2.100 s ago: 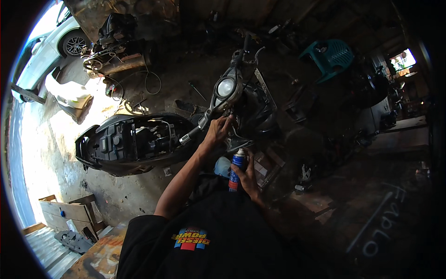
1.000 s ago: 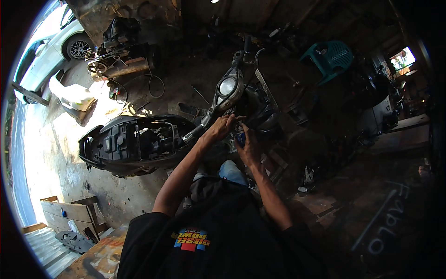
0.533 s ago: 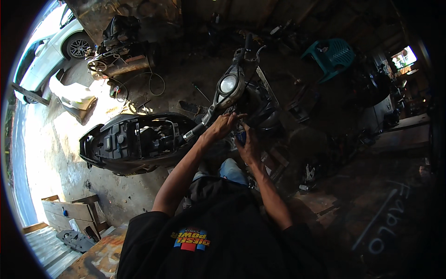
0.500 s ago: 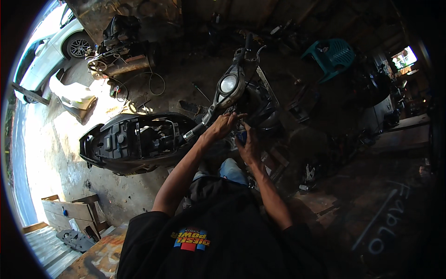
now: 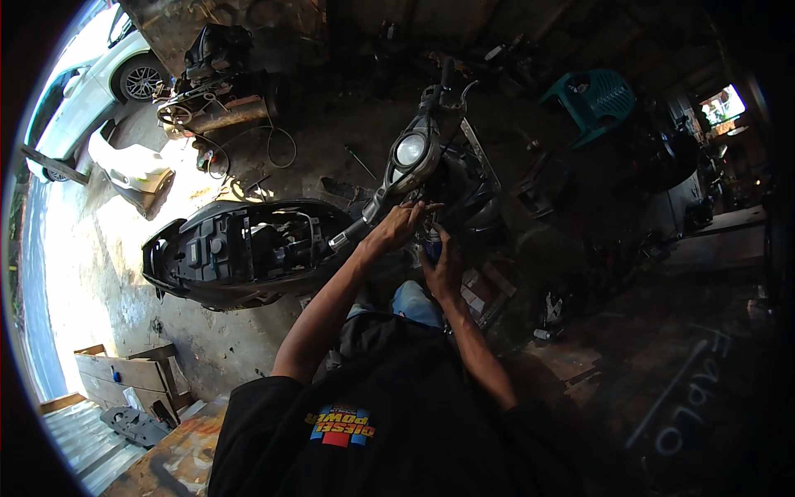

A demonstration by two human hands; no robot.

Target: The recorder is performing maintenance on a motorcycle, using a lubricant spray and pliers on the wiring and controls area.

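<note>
A partly stripped scooter [image 5: 331,222] stands before me, its seat off and its frame bare. Its handlebar [image 5: 431,103] carries a round, pale instrument dial [image 5: 409,150]. Just below the dial, at the scooter's front, my left hand [image 5: 399,225] is closed with its fingertips bunched together; what they grip is too small to make out. Close beside it, my right hand [image 5: 445,267] wraps round a small blue object [image 5: 432,249], whose kind I cannot tell. The fingertips of both hands nearly meet, and the parts between them are in shadow.
A teal plastic chair [image 5: 600,103] lies at the far right. Far left are a white bumper [image 5: 132,170], a white car [image 5: 91,74] and an engine-like machine [image 5: 219,108] with a looped cable. Wooden boards [image 5: 124,379] stand at the near left. Loose parts litter the dark floor.
My right hand has shifted very slightly toward me with the blue object. The left hand stays at almost the same spot, its fingers still bunched.
</note>
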